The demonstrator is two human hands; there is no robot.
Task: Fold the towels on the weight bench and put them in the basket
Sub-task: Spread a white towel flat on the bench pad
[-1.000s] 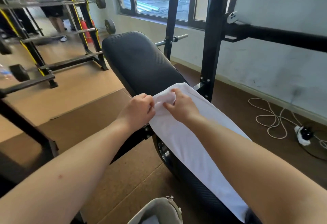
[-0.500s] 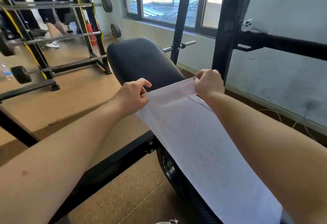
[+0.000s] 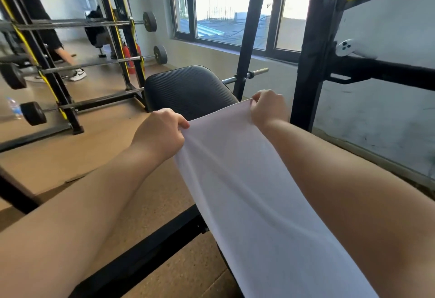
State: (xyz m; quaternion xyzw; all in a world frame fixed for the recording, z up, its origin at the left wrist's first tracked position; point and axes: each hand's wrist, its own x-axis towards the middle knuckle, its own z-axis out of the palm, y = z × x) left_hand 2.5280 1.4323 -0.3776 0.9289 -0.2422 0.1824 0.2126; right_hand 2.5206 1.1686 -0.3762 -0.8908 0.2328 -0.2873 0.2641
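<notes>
White cloth, thin and limp: the towel (image 3: 247, 191) is stretched between my two hands above the black padded bench (image 3: 188, 88). Its far short edge is lifted off the padding, and the rest slopes back toward me and hides the seat beneath it. My left grip (image 3: 157, 133) is closed on the far left corner, fingers curled and pinching the fabric. My right grip (image 3: 268, 107) is closed the same way on the far right corner, a little higher and further from me.

I judge the main risk to be the small pinch. If I pull my hands further apart, a corner could slide free, and that side would fall off the bench toward the floor (image 3: 98, 147). The edge between my hands is also skewed, so a fold made now would come out crooked. My right grip is close to the black rack upright (image 3: 308, 62), and a wide swing could drag cloth against it. The near end runs out of view under my forearms, so I cannot tell whether it lies flat. The basket is not in view.

The towel's long axis follows the bench lengthwise, from me toward the far end. The held short edge lies crosswise, rising to the right, and tension creases fan back from my left grip.
</notes>
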